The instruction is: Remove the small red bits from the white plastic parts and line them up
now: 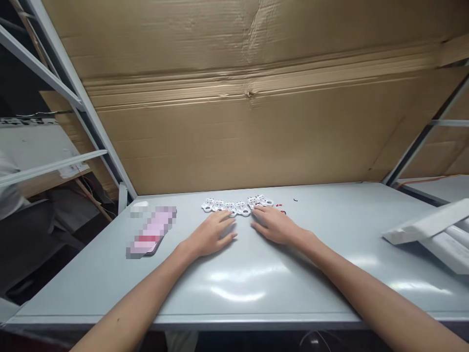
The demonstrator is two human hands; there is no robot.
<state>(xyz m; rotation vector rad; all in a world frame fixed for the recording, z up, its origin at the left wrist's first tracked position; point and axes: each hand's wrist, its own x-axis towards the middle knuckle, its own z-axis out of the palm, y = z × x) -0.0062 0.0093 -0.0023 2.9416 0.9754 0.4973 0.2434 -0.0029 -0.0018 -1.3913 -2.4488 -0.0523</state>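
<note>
Several flat white pieces with round holes (230,207) lie in a row near the back of the table, their kind unclear. My left hand (211,233) rests palm down just in front of the row, fingers spread, fingertips close to the middle pieces. Opposite it, my right hand (273,224) lies flat with its fingers apart, its fingertips at the right-hand pieces, partly covering them. Nothing shows in either hand. Tiny red bits (279,205) are scattered just beyond my right hand, and a small black bit (295,199) lies farther right.
A pink, pixelated phone-like object (154,230) lies on the left of the grey table (234,293), with a small white item (139,208) behind it. White long boxes (432,230) stand at the right edge. A cardboard wall (256,142) closes the back, between metal shelf posts (95,117).
</note>
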